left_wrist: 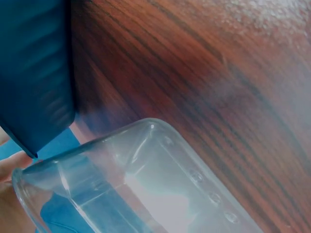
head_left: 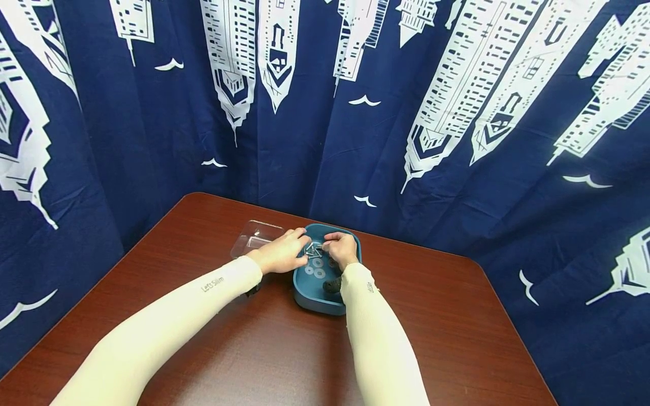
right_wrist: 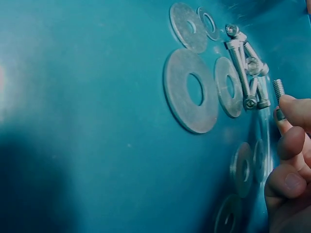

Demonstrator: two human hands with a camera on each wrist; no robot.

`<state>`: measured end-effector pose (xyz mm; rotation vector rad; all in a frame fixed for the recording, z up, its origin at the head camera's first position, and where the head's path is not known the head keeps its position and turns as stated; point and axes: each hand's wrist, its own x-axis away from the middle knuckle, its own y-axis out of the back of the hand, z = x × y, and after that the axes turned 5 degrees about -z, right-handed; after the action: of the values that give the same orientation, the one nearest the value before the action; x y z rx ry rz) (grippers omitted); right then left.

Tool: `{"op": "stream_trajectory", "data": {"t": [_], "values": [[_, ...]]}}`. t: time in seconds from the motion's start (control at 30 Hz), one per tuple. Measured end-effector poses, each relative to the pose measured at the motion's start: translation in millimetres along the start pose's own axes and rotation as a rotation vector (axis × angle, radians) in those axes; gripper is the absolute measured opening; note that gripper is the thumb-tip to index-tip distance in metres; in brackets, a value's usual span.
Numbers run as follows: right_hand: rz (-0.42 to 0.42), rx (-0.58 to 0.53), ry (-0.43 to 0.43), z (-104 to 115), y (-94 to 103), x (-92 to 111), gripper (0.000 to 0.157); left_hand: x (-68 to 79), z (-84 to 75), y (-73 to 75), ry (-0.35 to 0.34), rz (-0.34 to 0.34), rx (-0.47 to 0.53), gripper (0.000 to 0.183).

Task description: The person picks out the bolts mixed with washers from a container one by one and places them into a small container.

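A blue bin [head_left: 319, 305] stands on the table with a pile of silvery socket-head bolts [right_wrist: 238, 60] and several flat washers [right_wrist: 175, 109] in it. My right hand [head_left: 341, 248] is inside the bin at its far right. In the right wrist view its thumb and fingertips pinch a bolt [right_wrist: 278, 88] whose threaded end sticks up; the rest is hidden by the fingers. My left hand [head_left: 282, 252] lies over the bin's left side, fingers reaching past the rim toward the pile. Beside it sits a clear plastic tray [left_wrist: 155, 160].
A dark lumpy object [head_left: 332, 286] lies in the near right of the bin, partly covered by my right sleeve. The brown wooden table [head_left: 431, 316] ends at a blue patterned curtain [head_left: 304, 158] close behind the bin.
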<state>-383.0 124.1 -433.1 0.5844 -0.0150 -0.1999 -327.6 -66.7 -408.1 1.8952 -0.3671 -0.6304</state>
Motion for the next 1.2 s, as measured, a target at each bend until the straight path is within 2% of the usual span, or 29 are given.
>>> {"op": "stream_trajectory", "data": {"t": [0.27,0.5,0.7,0.87,1.2], "values": [[-0.017,0.023,0.051,6,4.3,0,0.022,-1.5,3.0,-0.3,-0.039,-0.020,-0.062,0.051],[-0.005,0.045,0.067,10,10.7,1,0.021,-3.7,3.4,0.6,-0.006,-0.002,-0.053,0.052],[0.016,0.029,0.110,13,17.0,1,0.019,-5.2,2.4,4.7,-0.015,-0.021,-0.052,0.051],[0.020,-0.009,0.167,16,20.7,-1,0.018,-2.4,4.9,9.9,-0.014,-0.046,-0.065,0.051],[0.027,-0.009,0.208,19,30.2,-3,0.020,10.0,14.6,23.6,0.002,-0.139,-0.129,0.046]]}}
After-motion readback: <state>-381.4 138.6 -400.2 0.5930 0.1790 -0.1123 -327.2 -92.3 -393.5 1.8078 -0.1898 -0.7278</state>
